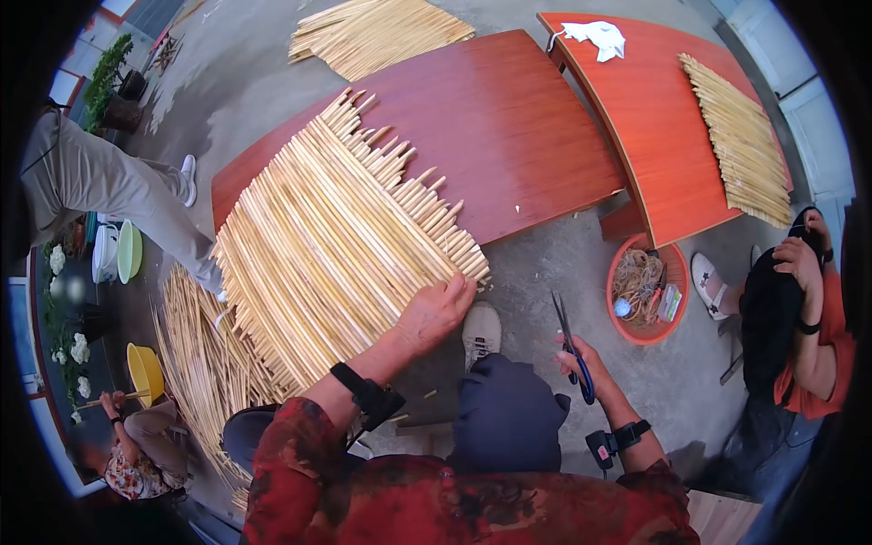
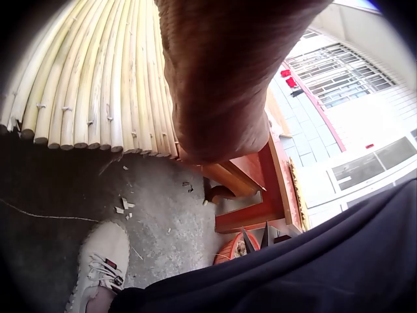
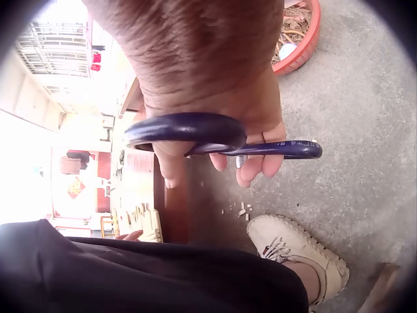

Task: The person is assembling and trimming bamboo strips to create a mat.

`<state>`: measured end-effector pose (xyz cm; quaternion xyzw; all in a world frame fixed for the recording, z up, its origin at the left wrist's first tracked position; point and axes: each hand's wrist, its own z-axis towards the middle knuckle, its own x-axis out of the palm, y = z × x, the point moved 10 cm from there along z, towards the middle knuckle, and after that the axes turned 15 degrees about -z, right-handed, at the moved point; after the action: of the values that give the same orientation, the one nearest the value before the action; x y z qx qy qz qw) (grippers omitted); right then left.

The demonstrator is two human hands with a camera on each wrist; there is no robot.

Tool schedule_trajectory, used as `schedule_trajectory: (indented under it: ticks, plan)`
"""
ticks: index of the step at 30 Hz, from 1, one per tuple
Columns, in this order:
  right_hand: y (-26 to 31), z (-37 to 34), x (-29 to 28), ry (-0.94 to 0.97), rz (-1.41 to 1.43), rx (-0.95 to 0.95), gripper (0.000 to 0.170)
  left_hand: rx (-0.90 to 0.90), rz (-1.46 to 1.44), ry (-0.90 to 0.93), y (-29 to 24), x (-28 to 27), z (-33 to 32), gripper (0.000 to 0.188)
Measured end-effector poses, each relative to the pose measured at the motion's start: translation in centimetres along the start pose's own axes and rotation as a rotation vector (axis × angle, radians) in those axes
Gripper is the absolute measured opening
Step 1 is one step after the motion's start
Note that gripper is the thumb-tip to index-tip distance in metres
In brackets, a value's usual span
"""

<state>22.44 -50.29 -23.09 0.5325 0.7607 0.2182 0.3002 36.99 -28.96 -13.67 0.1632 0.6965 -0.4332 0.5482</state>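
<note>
A mat of pale peeled sticks [image 1: 327,236], tied in rows with thin string, lies across the dark red table [image 1: 490,118] and overhangs its near side. My left hand [image 1: 439,313] is at the mat's near right corner, its fingers bent over the edge sticks; the fingertips are hidden. In the left wrist view, knotted string shows along the mat's stick ends [image 2: 98,134]. My right hand [image 1: 590,363] holds blue-handled scissors [image 1: 581,372] apart from the mat, the dark blades pointing away from me and slightly parted. The right wrist view shows the handle loops around the fingers.
An orange basin [image 1: 683,282] with string stands on the floor at right. Beside it, a second table [image 1: 627,118] bears another stick mat [image 1: 738,145] and a white cloth [image 1: 595,38]. Loose sticks [image 1: 191,336] lie at left. Other people are at both sides.
</note>
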Motion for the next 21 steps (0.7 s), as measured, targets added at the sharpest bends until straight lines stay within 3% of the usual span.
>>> schedule_trajectory:
  ticks: [3, 6, 8, 9, 10, 13, 14, 16, 17, 19, 21]
  plan:
    - [-0.5, -2.0, -1.1, -0.078, -0.009, 0.033, 0.044, -0.111, -0.027, 0.074, 0.5, -1.2, -0.1, 0.038]
    - [-1.0, -3.3, -1.3, -0.124, -0.024, 0.046, 0.043, -0.122, -0.263, -0.061, 0.2, -4.1, -3.1, 0.034]
    - [-1.6, -3.7, -0.7, -0.124, -0.080, 0.016, 0.043, -0.517, -0.860, -0.214, 4.3, -4.1, -7.1, 0.029]
    - [-1.9, -4.8, -0.2, -0.121, -0.131, 0.000, 0.043, -0.610, -1.121, -0.352, 5.8, -4.1, -9.2, 0.025]
    - [-1.5, -5.6, 0.4, -0.105, -0.107, -0.026, 0.044, -0.891, -1.380, -0.383, 6.2, -4.6, -11.4, 0.023]
    - [-4.2, -5.9, 1.8, -0.042, -0.154, 0.042, 0.044, -0.893, -1.950, -0.748, 7.9, -5.8, -15.4, 0.028]
    - [-4.4, -6.2, 1.9, -0.019, -0.169, 0.032, 0.042, -0.917, -1.928, -0.809, 8.1, -6.5, -17.0, 0.028]
    - [-6.7, -6.0, 1.2, -0.075, -0.158, 0.092, 0.039, -0.781, -2.031, -0.671, 6.8, -7.2, -17.8, 0.027]
    - [-8.1, -5.7, 0.7, -0.106, -0.151, 0.043, 0.036, -0.802, -2.017, -0.756, 6.9, -7.4, -20.0, 0.027]
    - [-9.7, -5.5, -0.5, -0.147, -0.169, 0.008, 0.029, -0.815, -1.618, -0.403, 5.9, -7.7, -21.7, 0.027]
    - [-11.7, -5.0, -1.4, -0.146, -0.127, 0.058, 0.024, -0.923, -1.477, -0.345, 6.2, -5.9, -25.3, 0.023]
